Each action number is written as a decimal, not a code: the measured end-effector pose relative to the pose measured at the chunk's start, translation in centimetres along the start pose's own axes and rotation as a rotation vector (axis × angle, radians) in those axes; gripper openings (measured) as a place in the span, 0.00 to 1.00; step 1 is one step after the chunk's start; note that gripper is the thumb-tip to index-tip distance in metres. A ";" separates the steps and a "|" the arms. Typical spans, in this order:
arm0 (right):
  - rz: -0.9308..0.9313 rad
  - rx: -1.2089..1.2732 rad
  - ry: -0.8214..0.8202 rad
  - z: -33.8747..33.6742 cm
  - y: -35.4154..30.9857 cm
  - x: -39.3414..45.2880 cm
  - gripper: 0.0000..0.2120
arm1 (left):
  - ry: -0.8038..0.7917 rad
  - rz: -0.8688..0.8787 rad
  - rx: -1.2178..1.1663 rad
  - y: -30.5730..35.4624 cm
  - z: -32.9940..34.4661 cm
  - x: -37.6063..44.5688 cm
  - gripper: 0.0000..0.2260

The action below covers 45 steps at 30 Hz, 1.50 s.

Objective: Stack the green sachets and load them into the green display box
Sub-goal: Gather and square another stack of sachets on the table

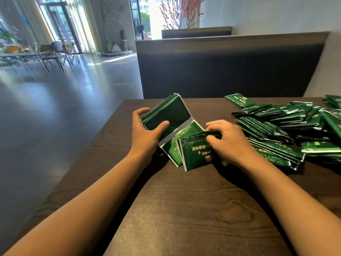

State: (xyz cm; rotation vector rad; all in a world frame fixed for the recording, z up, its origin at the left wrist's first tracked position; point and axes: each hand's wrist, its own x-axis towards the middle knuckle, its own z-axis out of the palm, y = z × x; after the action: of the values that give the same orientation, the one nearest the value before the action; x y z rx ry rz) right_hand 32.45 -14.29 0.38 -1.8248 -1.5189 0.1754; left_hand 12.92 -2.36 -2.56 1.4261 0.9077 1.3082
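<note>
Gripping a stack of green sachets (166, 115) between thumb and fingers, the left hand (147, 133) holds it tilted above the worktop (184, 209). Just beside it, the right hand (232, 141) pinches one sachet (197, 152), perhaps over the green display box (184, 133).

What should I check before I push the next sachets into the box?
1. Left hand grips the stack: ok.
2. Right hand has a grip on a sachet: ok.
3. Box mouth open: cannot tell.
4. Stack edges aligned: ok, roughly.
5. Loose pile within reach of the right hand: ok.
6. Table space in front of the hands: ok.
</note>
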 end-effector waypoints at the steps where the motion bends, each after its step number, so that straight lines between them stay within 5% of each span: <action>1: -0.001 -0.009 -0.063 0.3 -0.1 0.0 0.08 | -0.004 0.004 -0.012 0.2 0.0 0.0 0.27; 5: 0.035 -0.031 -0.170 0.9 0.0 -0.1 0.12 | -0.040 -0.019 -0.080 0.1 0.2 -0.2 0.29; 13: 0.103 0.290 0.187 0.6 -0.6 0.1 0.06 | -0.182 -0.281 -0.318 0.9 0.5 -0.2 0.29; 16: 0.196 0.426 0.174 0.4 -0.3 0.0 0.01 | -0.265 -0.377 -0.404 0.9 0.6 -0.4 0.33; 26: 0.295 0.510 0.430 -0.1 0.5 0.4 0.18 | -0.339 -0.484 -0.536 1.8 0.2 -0.7 0.33; 30: 0.330 0.518 0.545 -0.7 1.2 0.7 0.14 | -0.314 -0.488 -0.520 1.7 0.3 -0.6 0.32; 36: -0.040 0.138 0.695 -1.8 1.3 0.5 0.13 | -0.310 -0.456 -0.442 1.7 0.1 -0.5 0.29; 45: -0.661 -0.142 0.696 -1.2 -1.7 -0.9 0.12 | -0.484 -0.541 -0.391 1.6 -0.1 -0.4 0.29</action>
State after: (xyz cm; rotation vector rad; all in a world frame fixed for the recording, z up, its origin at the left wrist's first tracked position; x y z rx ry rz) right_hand 31.47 -15.61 2.01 -1.1840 -1.5253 -0.8118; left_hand 12.64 -3.12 -1.15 1.0212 0.6041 0.6445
